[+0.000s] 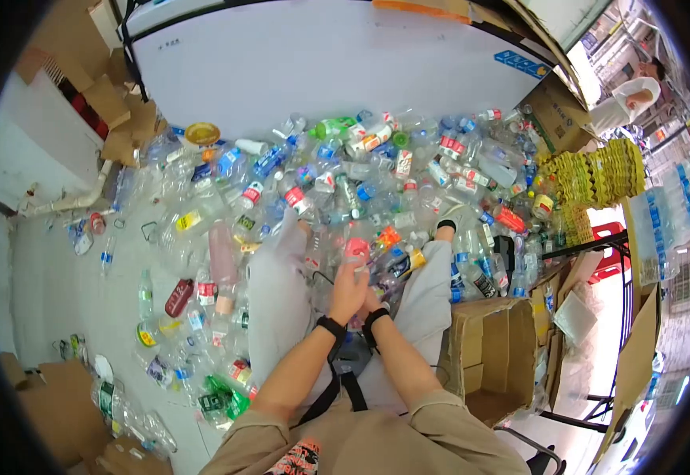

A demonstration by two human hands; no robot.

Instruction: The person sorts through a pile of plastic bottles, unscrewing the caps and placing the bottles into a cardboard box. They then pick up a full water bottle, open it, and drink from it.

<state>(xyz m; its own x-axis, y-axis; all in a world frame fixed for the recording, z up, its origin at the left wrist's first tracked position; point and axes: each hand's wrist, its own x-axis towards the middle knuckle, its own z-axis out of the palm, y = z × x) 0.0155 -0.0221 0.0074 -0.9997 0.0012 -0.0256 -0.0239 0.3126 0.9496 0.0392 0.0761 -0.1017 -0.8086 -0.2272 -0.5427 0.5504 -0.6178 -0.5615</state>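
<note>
Both hands meet between my knees, low over a heap of empty plastic bottles. My left hand (349, 290) is closed around a clear plastic bottle with a pinkish-red part (356, 248) showing just beyond the fingers. Close beside it, my right hand (371, 302) is mostly covered by the left one, so its fingers are hidden. An orange-and-red wrapped bottle (386, 237) lies just past the hands, and a yellow-topped bottle (417, 259) rests to their right.
An open cardboard box (491, 356) stands by my right leg. Yellow egg trays (598, 174) are stacked at the right. Behind the heap is a white chest-like panel (329, 71). Loose bottles cover the floor on the left, including a dark red one (178, 298). Another person (634, 99) is at far right.
</note>
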